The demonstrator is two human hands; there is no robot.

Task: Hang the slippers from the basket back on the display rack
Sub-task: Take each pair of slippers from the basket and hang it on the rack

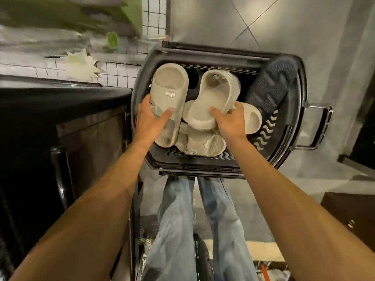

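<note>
A dark plastic basket (284, 155) stands on the floor in front of my legs, with several beige slippers in it. My left hand (151, 120) grips one beige slipper (169, 86) at its left edge, thumb across the strap. My right hand (229, 120) holds a second beige slipper (215, 94) by its heel end, thumb on the sole. More beige slippers (203, 145) lie underneath. A dark blue slipper (272, 86) leans against the basket's right wall, sole up.
A white wire grid panel (121, 72) of the display rack runs along the upper left, with a star-shaped price tag (83, 63) on it. A dark counter (60, 122) stands to the left. The basket's metal handle (320, 126) juts right over grey floor tiles (263, 21).
</note>
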